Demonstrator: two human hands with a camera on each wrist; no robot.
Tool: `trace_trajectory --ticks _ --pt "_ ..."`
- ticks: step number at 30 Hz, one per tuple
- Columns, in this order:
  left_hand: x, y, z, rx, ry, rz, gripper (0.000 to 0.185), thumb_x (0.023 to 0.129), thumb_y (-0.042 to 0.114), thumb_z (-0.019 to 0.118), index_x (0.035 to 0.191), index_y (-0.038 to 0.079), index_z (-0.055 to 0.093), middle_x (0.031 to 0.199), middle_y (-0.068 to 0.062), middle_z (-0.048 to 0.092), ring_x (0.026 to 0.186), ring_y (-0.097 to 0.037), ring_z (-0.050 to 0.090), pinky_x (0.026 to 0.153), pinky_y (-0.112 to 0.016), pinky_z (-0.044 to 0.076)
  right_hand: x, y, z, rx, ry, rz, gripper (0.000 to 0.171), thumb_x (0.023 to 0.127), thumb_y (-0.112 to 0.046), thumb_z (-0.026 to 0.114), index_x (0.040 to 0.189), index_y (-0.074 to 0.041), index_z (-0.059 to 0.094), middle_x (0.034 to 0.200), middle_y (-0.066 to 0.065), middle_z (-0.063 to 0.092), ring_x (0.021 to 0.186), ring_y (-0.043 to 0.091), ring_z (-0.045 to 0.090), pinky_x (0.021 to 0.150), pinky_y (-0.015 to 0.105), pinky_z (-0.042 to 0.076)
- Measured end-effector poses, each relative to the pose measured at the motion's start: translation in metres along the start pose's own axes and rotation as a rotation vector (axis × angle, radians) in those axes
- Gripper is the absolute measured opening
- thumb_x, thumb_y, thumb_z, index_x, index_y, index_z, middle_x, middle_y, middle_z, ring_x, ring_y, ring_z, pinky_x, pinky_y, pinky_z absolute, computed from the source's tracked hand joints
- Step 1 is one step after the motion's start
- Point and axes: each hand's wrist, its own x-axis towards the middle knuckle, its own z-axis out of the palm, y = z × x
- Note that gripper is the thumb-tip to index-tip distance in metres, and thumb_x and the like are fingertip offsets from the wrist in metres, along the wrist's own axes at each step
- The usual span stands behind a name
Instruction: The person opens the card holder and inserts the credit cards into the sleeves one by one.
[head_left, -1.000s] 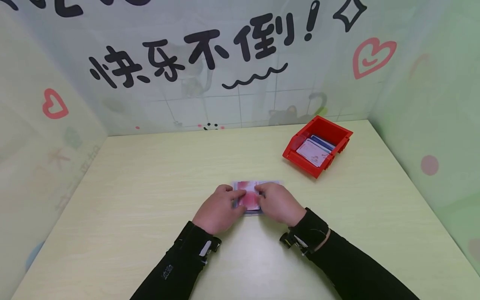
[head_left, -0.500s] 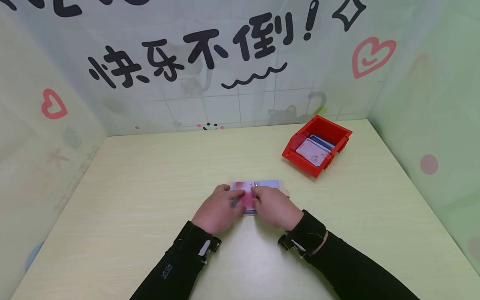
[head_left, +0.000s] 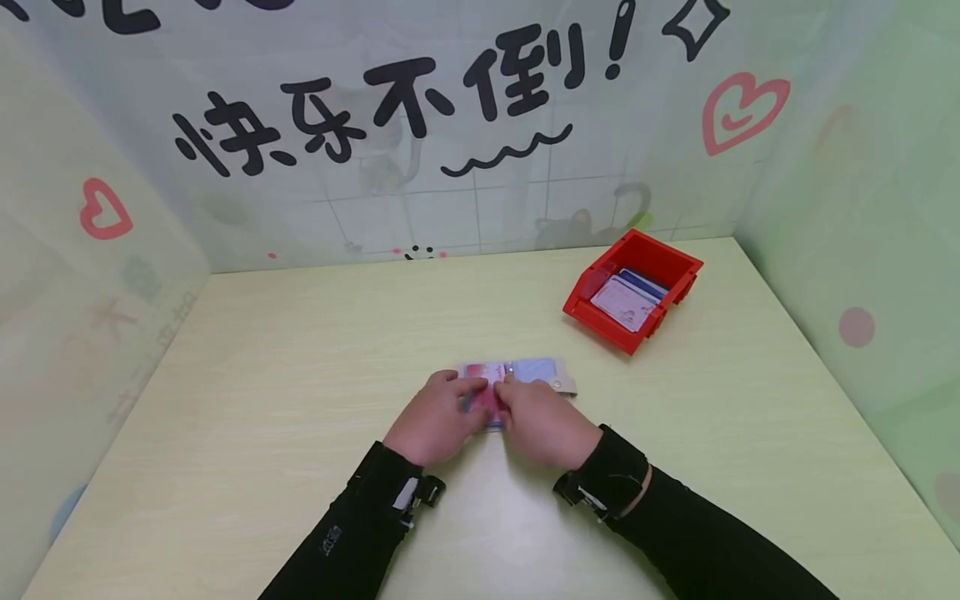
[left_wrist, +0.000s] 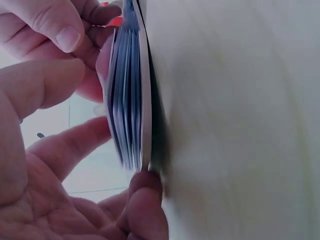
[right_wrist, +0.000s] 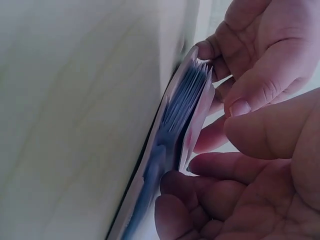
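Observation:
A small snap-flap card holder [head_left: 534, 369] with clear sleeves lies opened out on the table, its sleeves stacked thick in the left wrist view. On its left half is a pink card [head_left: 486, 372], seen nearly edge-on in the right wrist view. My left hand [head_left: 437, 419] grips the left end of the holder, fingertips [left_wrist: 145, 187] curled at its edge and the index finger along the sleeves. My right hand [head_left: 550, 425] has bent fingers [right_wrist: 195, 162] at the card's right edge, holding it over the sleeves. Both hands partly cover card and holder.
A red plastic bin [head_left: 600, 312] with several cards [head_left: 624, 302] in it stands at the back right of the pale wooden table [head_left: 315, 350]. Printed fabric walls [head_left: 862, 250] rise along the back and both sides.
My right hand has slid left with the pink card's edge, uncovering the blue right half of the holder and its snap flap. My left hand has stayed almost still.

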Motion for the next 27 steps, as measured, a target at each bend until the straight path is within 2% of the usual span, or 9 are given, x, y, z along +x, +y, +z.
trace_trajectory --ticks 2,5,8,11,13,15,20,23,27 --pt "0.001 0.0 0.001 -0.023 0.018 0.002 0.052 0.102 0.042 0.067 0.145 0.014 0.065 0.157 -0.029 0.047 0.145 -0.049 0.047 0.116 -0.061 0.045 0.0 0.0 0.0 -0.018 -0.003 -0.002 0.034 0.106 -0.013 0.06 0.137 -0.001 0.066 0.147 0.017 0.063 0.115 0.033 0.069 0.104 0.048 0.057" --pt "0.002 -0.001 0.002 -0.076 0.043 -0.007 0.055 0.102 0.043 0.066 0.146 0.011 0.064 0.156 -0.03 0.046 0.145 -0.05 0.047 0.116 -0.062 0.044 -0.001 0.001 0.001 -0.035 -0.01 -0.009 0.038 0.107 -0.016 0.059 0.142 -0.001 0.064 0.153 0.019 0.058 0.129 0.038 0.065 0.111 0.051 0.052" --pt "0.004 -0.002 0.002 -0.157 0.079 -0.008 0.053 0.101 0.04 0.068 0.144 0.008 0.065 0.151 -0.026 0.054 0.141 -0.043 0.051 0.114 -0.057 0.047 -0.002 0.002 0.001 -0.051 -0.022 -0.012 0.041 0.107 -0.017 0.059 0.145 -0.002 0.062 0.155 0.018 0.056 0.135 0.039 0.061 0.114 0.053 0.05" --pt "0.007 -0.004 0.002 -0.264 0.111 -0.012 0.049 0.098 0.033 0.073 0.14 0.007 0.068 0.127 -0.019 0.066 0.111 -0.033 0.062 0.088 -0.04 0.056 -0.002 0.003 0.001 -0.059 -0.031 -0.008 0.044 0.106 -0.017 0.059 0.148 -0.003 0.059 0.157 0.018 0.054 0.14 0.041 0.057 0.117 0.055 0.046" --pt "0.01 -0.006 0.001 -0.325 0.135 -0.011 0.045 0.096 0.028 0.077 0.136 0.008 0.071 0.112 -0.014 0.065 0.09 -0.026 0.058 0.07 -0.03 0.048 -0.002 0.003 0.001 -0.067 -0.034 -0.009 0.045 0.106 -0.016 0.059 0.149 -0.004 0.059 0.158 0.017 0.054 0.141 0.041 0.055 0.119 0.056 0.044" --pt "0.011 -0.008 0.001 -0.369 0.149 -0.018 0.044 0.095 0.024 0.079 0.135 0.008 0.071 0.103 -0.014 0.062 0.075 -0.022 0.052 0.058 -0.026 0.04 -0.002 0.003 0.001 -0.072 -0.033 -0.013 0.045 0.106 -0.015 0.059 0.149 -0.003 0.059 0.158 0.017 0.054 0.141 0.042 0.055 0.12 0.056 0.043" --pt "0.013 -0.011 0.004 -0.387 0.166 -0.05 0.044 0.093 0.017 0.079 0.134 0.008 0.068 0.105 -0.014 0.067 0.072 -0.018 0.055 0.06 -0.025 0.044 -0.002 0.003 -0.001 -0.036 -0.052 0.013 0.046 0.106 -0.016 0.059 0.15 -0.005 0.058 0.159 0.013 0.053 0.143 0.037 0.053 0.121 0.053 0.042" --pt "0.013 -0.011 0.004 -0.374 0.163 -0.081 0.044 0.092 0.017 0.078 0.135 0.01 0.069 0.104 -0.012 0.068 0.077 -0.018 0.057 0.064 -0.027 0.046 -0.004 0.005 -0.007 0.002 -0.064 0.038 0.046 0.106 -0.018 0.06 0.151 -0.006 0.057 0.159 0.011 0.053 0.145 0.036 0.05 0.122 0.052 0.041" --pt "0.012 -0.01 0.001 -0.361 0.166 -0.102 0.046 0.09 0.014 0.075 0.136 0.011 0.07 0.104 -0.011 0.066 0.082 -0.022 0.056 0.067 -0.029 0.045 -0.006 0.014 -0.02 0.021 -0.022 0.084 0.048 0.105 -0.019 0.063 0.15 -0.003 0.057 0.155 0.012 0.057 0.144 0.035 0.049 0.12 0.051 0.043"
